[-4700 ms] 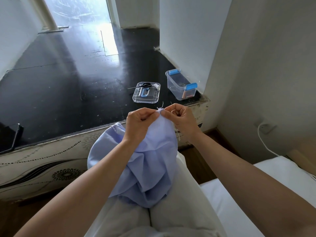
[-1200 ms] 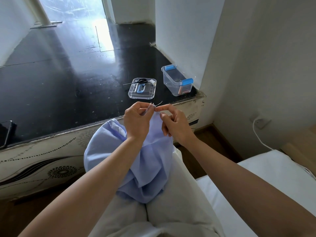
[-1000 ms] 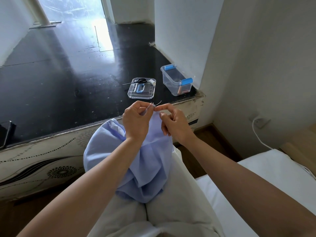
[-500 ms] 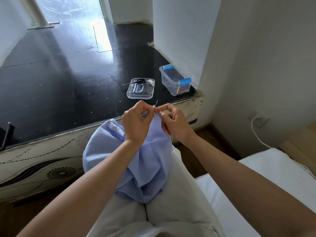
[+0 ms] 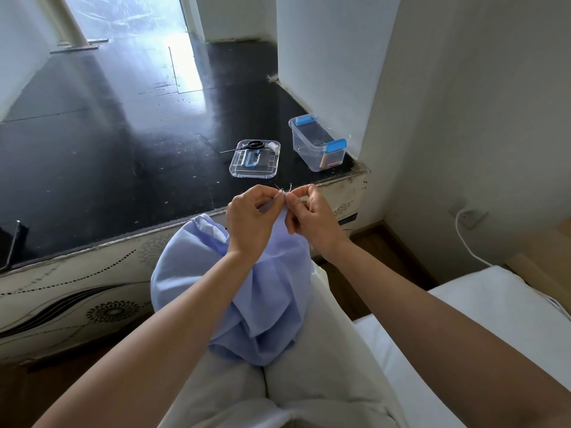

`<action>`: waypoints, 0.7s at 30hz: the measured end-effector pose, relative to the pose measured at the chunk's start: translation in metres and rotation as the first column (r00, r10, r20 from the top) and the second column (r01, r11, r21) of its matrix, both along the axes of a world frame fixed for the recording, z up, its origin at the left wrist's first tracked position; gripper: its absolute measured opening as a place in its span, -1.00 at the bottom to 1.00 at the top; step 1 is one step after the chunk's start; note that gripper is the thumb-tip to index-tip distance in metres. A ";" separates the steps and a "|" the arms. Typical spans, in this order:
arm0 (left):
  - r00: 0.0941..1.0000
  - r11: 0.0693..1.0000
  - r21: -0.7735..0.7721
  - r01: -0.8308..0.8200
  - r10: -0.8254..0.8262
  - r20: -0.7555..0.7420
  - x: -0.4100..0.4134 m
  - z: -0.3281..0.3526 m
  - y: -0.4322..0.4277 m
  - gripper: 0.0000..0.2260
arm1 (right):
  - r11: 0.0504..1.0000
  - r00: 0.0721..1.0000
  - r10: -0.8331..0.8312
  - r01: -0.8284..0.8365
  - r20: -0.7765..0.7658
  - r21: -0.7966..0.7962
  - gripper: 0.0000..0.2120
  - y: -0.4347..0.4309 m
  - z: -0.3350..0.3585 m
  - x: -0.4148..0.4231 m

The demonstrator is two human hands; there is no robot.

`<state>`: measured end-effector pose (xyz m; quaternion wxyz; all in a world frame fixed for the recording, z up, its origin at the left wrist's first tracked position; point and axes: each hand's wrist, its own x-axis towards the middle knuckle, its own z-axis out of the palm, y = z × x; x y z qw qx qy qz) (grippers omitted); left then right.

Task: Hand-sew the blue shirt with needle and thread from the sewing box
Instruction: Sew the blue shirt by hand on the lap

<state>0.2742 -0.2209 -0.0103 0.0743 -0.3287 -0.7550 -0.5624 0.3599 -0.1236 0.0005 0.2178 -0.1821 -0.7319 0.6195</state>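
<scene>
while left hand pinches the blue shirt, right hand pinches thread.

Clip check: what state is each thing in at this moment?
blue shirt: bunched, top edge held up.
left hand: grips the shirt's top edge.
right hand: pinches thread at that edge.
thread: short ends sticking up above the hands.
sewing box: open, lid off.
lid: flat on the counter beside the box.
scissors: closed, lying across the lid's far edge.
cable: plugged into the wall socket.
</scene>
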 end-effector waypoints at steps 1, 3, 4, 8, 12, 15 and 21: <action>1.000 1.000 0.011 -0.010 0.010 0.014 -0.001 -0.001 0.000 -0.92 | 1.000 1.000 0.008 -0.008 -0.002 -0.026 -0.87 0.000 0.001 0.001; 0.999 0.999 0.017 -0.044 0.044 0.023 -0.004 -0.001 -0.001 -0.87 | 0.999 1.000 0.016 -0.016 0.014 -0.040 -0.84 0.001 0.001 0.003; 0.999 0.999 0.012 -0.042 0.042 0.027 -0.005 -0.001 -0.001 -0.84 | 0.999 0.999 0.025 -0.024 0.022 -0.031 -0.81 0.002 0.001 0.004; 1.000 1.000 -0.004 0.003 -0.003 0.021 -0.001 0.000 0.001 -0.72 | 0.996 0.999 0.021 -0.019 0.028 -0.087 -0.73 0.005 0.000 0.004; 0.998 1.000 -0.019 -0.023 0.024 0.050 -0.007 0.000 0.000 -0.69 | 0.994 0.997 0.051 -0.045 0.058 -0.100 -0.73 0.009 -0.001 0.006; 0.999 0.999 -0.034 0.002 -0.001 0.033 -0.004 0.000 0.000 -0.75 | 0.997 0.997 0.042 -0.038 0.067 -0.065 -0.73 0.009 -0.002 0.004; 0.999 0.995 -0.086 0.041 -0.043 -0.015 -0.007 0.001 -0.001 -0.75 | 0.996 0.994 -0.057 0.064 0.094 -0.068 -0.76 0.008 -0.004 -0.001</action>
